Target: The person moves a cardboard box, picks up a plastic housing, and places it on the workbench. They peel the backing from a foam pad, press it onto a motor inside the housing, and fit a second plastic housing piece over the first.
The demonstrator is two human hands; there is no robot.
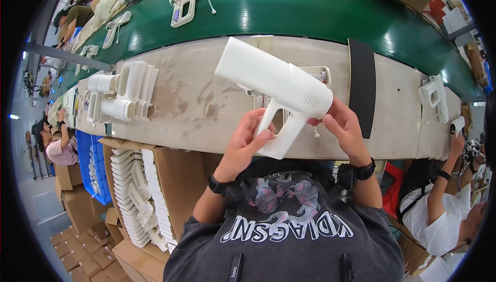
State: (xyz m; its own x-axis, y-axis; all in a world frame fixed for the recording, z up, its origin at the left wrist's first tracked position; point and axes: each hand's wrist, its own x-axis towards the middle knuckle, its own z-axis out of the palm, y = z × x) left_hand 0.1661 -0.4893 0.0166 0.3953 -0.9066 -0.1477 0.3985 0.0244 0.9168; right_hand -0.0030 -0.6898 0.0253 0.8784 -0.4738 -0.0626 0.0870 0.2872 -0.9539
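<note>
Above the worktable I hold a white gun-shaped plastic housing (271,78) with a wide barrel and a loop handle. Its barrel points up and to the left. My left hand (242,145) is closed around the handle, thumb on the near side. My right hand (347,132) grips the rounded rear end, near a patch of small holes. Behind the housing, an open half-shell (324,70) with inner parts and some wires lies on the table, mostly hidden.
A stack of white shells (135,83) stands on the worktable (191,85) at left. Beyond runs a green conveyor belt (289,3) carrying open housings (191,2). A black strip (361,85) lies at right. Cardboard box (181,178) with shells is below left. Co-worker (439,204) sits at right.
</note>
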